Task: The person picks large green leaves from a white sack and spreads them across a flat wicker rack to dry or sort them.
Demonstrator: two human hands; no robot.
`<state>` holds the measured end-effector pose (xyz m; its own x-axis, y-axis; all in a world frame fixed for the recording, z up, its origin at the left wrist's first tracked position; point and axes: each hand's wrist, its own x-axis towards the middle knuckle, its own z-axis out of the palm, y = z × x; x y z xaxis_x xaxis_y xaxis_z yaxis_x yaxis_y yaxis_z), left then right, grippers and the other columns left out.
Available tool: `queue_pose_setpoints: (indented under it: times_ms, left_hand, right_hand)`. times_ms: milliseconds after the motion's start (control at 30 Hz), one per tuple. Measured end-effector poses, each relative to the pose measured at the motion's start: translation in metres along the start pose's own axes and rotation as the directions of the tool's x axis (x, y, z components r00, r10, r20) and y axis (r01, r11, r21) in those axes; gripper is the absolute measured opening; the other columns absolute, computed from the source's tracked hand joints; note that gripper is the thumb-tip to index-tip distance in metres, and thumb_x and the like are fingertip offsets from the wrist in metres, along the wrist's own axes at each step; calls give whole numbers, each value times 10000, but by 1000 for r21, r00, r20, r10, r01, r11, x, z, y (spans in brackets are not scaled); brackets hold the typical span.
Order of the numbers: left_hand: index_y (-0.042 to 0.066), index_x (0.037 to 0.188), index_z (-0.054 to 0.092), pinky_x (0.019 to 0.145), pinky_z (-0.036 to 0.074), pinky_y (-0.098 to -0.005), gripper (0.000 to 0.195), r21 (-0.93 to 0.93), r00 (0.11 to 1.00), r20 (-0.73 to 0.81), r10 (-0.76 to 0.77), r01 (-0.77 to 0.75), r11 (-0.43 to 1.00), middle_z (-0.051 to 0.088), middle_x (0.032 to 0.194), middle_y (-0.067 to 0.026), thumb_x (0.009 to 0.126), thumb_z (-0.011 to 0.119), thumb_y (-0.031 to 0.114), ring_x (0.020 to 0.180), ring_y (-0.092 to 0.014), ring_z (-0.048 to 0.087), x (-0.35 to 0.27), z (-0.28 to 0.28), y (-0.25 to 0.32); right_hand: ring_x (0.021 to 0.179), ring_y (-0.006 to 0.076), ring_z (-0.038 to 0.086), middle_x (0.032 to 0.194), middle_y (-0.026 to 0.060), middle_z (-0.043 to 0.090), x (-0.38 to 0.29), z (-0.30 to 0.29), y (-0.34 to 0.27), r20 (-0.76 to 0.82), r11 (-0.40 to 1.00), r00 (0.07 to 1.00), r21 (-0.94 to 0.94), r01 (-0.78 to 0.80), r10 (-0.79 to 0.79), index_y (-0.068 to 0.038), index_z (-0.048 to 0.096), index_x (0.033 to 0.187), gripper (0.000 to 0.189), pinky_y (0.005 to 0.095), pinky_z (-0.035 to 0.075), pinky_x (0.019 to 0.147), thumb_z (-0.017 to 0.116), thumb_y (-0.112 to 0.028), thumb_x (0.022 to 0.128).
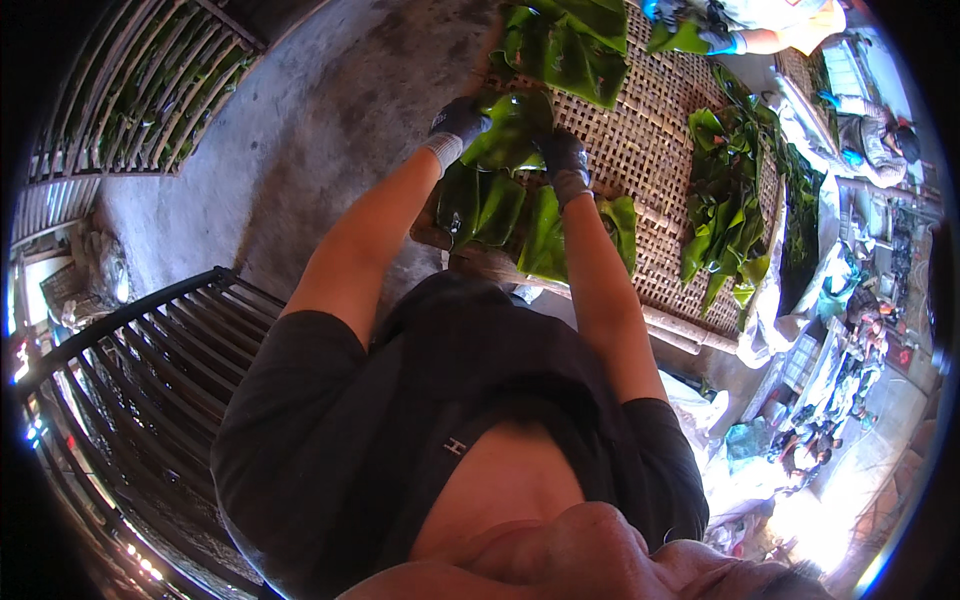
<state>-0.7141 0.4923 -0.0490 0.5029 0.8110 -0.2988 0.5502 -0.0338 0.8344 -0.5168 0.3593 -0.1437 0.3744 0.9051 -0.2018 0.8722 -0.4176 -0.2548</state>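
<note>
A glossy, wet green leaf-like sheet [514, 127] stretches between my two gloved hands over a woven bamboo mat [652, 112]. Its left edge is gripped by my left hand [463, 122], in a dark glove with a pale cuff. At the opposite edge my right hand [565, 156], gloved the same way, holds the sheet; its fingertips are partly hidden. Nearer to me on the mat lie a folded green sheet [480, 208] and another green sheet [544, 234], the latter partly covered by my right forearm. Beyond my hands, larger green sheets [574, 52] lie flat and overlapping.
A heap of crumpled green sheets [724, 187] occupies the mat's right side. A co-worker's gloved hand [720, 39] is near a green piece at the far edge. Another person [877, 146] is farther right. Slatted racks [142, 90] stand left, above bare concrete floor [322, 112].
</note>
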Motion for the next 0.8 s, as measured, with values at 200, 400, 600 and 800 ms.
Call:
queue_pose_setpoints:
  times_ms: [200,400,600,800]
  left_hand:
    - [45,1085,673,855,520,-457,398,22,949,-127,290,-289,957,691,1037,-216,774,695,293,975,-371,659,44,25,-71]
    - [71,1220,590,809,510,-515,517,694,893,-140,428,-220,686,668,991,-216,785,705,328,924,-408,636,41,25,-49]
    - [54,1191,597,866,503,-470,408,667,715,-170,679,-424,613,645,1072,-210,845,660,260,980,-397,622,-23,50,21]
    - [50,1265,605,924,506,-354,373,459,806,-59,589,-502,732,649,1223,-133,928,625,208,1077,-238,636,-84,173,77]
  right_hand:
    - [982,371,671,1058,160,710,-38,-70,-42,72,793,947,529,-303,314,-154,699,1142,456,447,531,836,624,-491,844]
    - [1124,360,625,1196,198,661,-99,-123,6,-77,775,941,591,-224,331,-65,638,1227,609,419,482,973,649,-531,836]
    - [1103,366,615,1186,214,644,-217,-136,200,-729,918,559,343,-201,395,-21,600,1230,568,414,489,960,743,-378,812]
    - [1139,354,586,1207,193,637,-238,-83,394,-637,894,660,106,-436,398,-40,579,1258,596,424,472,964,747,-368,790]
